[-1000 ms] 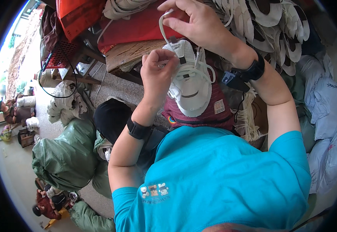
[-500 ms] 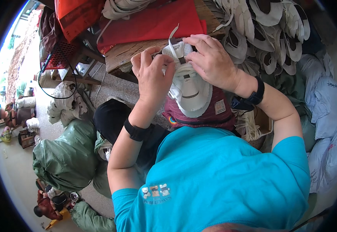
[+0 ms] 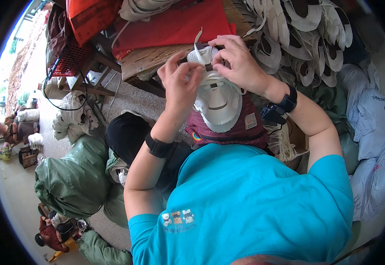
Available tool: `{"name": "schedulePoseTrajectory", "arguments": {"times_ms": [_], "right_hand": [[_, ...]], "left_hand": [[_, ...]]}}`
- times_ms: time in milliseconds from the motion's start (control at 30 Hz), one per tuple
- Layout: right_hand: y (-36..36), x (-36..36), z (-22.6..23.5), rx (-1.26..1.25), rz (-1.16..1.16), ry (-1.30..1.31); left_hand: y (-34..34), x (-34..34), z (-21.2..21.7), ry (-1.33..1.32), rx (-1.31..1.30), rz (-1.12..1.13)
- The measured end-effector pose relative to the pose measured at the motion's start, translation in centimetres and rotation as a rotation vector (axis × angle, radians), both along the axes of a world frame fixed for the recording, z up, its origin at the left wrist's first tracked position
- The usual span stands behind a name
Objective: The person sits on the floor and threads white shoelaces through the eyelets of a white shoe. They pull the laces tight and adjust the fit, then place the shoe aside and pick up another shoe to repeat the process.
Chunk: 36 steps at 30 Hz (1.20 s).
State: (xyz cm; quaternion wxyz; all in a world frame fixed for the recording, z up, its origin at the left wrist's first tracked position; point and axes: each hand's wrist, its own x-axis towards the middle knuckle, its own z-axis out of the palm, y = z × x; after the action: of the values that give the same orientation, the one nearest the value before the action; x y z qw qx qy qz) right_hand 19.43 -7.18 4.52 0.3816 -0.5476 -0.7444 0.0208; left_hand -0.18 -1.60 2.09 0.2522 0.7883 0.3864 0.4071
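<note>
Over your lap, white shoe upper [image 3: 221, 118]: rests on maroon cloth [image 3: 257, 134], rounded end toward your body, far end between your hands.
Upper's handling: probably light and soft, mesh and thin panels that should flex easily, neither fragile nor slippery; the side edges beside the opening look the best hold.
White lace [image 3: 197, 40]: its free tip stands up beyond the upper (likely limp, so best pinched near that tip).
Left hand [image 3: 179, 79]: your thumb and forefinger draw together beside the upper; whether they grip anything cannot be told.
Right hand [image 3: 241, 66]: your bent fingers meet the upper's far right edge; a firm grasp cannot be confirmed.
Cardboard box [image 3: 301, 139]: at your right, pale cords [image 3: 282, 143] in or against it, unclear which.
Red basket [image 3: 66, 62]: off to your left, dark cloth [image 3: 56, 33] at its top.
Green sack [image 3: 75, 176]: bulging at your left, contents hidden.
</note>
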Motion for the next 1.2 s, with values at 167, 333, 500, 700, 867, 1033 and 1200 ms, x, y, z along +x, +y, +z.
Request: {"name": "schedulePoseTrajectory", "arguments": {"times_ms": [167, 333, 500, 700, 867, 1033, 1200], "right_hand": [[-0.2, 3.5, 3.6, 0.196, -0.229, -0.183], [-0.2, 1.5, 2.1, -0.556, 0.102, 1.315], [-0.7, 2.6, 2.7, -0.583, 0.228, 1.605], [-0.8, 13.4, 5.1, -0.119, 0.116, 1.67], [-5.5, 24.8, 9.8, 0.314, -0.224, 1.6], [-7.2, 23.7, 10.6, 0.642, -0.438, 1.329], [-4.9, 18.5, 5.0, 0.208, -0.488, 0.628]], "left_hand": [[-1.3, -3.6, 0.2, -0.059, 0.077, -0.03], [-3.0, -4.1, -0.8, -0.016, -0.274, -0.143], [-2.0, -4.4, 1.1, 0.012, 0.033, -0.1], [-0.8, -3.8, 1.1, 0.032, 0.289, -0.093], [-1.1, -1.9, -0.2, 0.062, 0.206, -0.086], [-2.5, -2.1, -1.6, 0.032, 0.087, -0.108], [-1.3, -2.9, -0.6, -0.056, 0.031, -0.085]]}}
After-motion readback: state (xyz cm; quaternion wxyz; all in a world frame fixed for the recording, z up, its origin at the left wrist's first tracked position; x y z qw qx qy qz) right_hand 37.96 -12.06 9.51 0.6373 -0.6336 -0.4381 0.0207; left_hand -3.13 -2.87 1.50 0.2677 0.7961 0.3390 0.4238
